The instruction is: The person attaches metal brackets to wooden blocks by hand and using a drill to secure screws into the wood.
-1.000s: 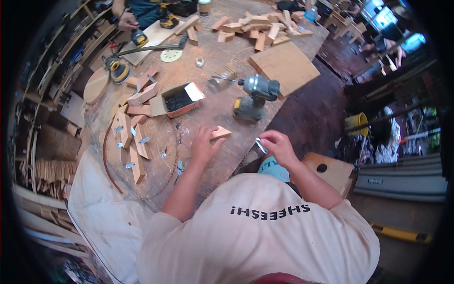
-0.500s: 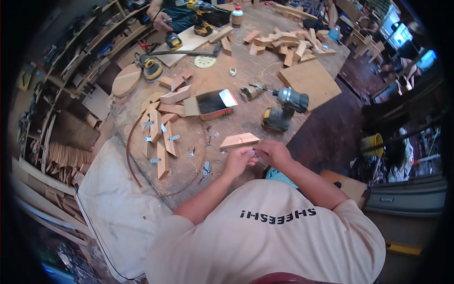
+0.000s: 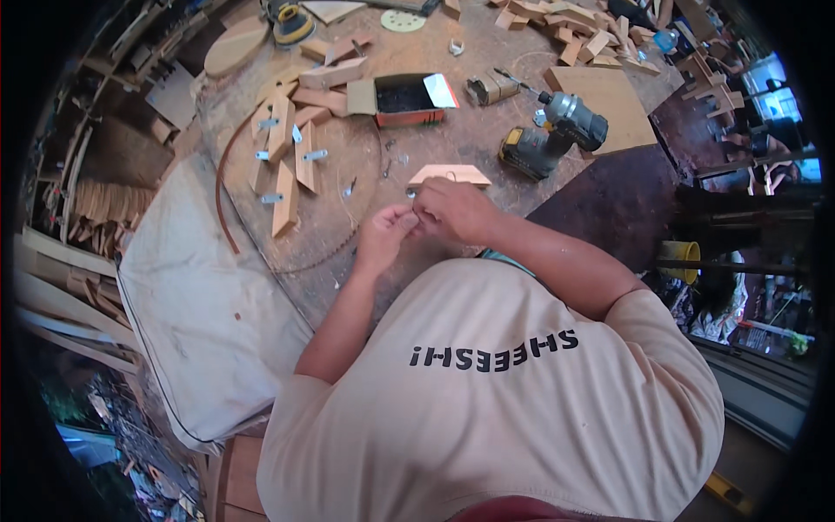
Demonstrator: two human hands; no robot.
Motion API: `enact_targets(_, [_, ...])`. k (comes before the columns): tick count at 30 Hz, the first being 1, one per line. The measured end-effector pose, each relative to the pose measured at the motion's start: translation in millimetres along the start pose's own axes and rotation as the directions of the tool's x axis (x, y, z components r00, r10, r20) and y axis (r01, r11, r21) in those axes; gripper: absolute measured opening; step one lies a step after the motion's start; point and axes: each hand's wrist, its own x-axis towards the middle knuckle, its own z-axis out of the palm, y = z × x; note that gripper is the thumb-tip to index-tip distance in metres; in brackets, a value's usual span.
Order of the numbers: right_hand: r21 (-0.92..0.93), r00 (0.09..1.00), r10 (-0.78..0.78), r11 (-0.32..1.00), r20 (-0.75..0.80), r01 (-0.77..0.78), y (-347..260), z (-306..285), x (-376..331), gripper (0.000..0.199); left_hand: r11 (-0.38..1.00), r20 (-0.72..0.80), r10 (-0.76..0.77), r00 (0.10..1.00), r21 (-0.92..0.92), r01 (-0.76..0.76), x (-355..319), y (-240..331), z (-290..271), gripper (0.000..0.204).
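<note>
My left hand [image 3: 383, 237] and my right hand [image 3: 454, 210] meet at the near table edge, fingertips pinched together. Whatever lies between them is too small and covered to make out. Just beyond them rests a wood block with slanted ends [image 3: 468, 174], partly behind my right hand. A cordless driver [image 3: 570, 130] with a long bit lies to its right. To the left, several wood blocks [image 3: 285, 204] carry small metal tabs [image 3: 272, 198]. An open cardboard box [image 3: 407, 115] with dark contents sits farther back.
A round saw-blade-like outline [image 3: 300, 268] surrounds the tabbed blocks. Behind are a sander [image 3: 291, 24], a sanding disc [image 3: 404, 20] and a heap of wood offcuts [image 3: 570, 30]. A flat board [image 3: 609, 109] lies at the right edge; a pale cloth cover [image 3: 204, 296] hangs at left.
The view has tilted down, so the table things sit higher in it. My hands stay together; my right hand has moved over the left fingertips and partly covers the slanted block.
</note>
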Motion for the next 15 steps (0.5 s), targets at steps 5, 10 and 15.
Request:
enact_targets(5, [0.032, 0.998, 0.057, 0.998, -0.016, -0.056, -3, -13, 2, 0.020, 0.982, 0.045, 0.103, 0.994, -0.163, -0.094, 10, -2, 8, 0.027])
enact_targets(10, [0.138, 0.979, 0.187, 0.975, -0.083, -0.175, -7, -23, -9, 0.019, 0.937, 0.137, 0.117, 0.984, -0.344, -0.063, 18, 1, 24, 0.031])
enact_targets(15, [0.116, 0.978, 0.143, 0.985, -0.150, -0.126, -6, -35, -13, 0.020, 0.828, 0.224, 0.113, 0.968, -0.559, 0.033, 30, 5, 32, 0.029])
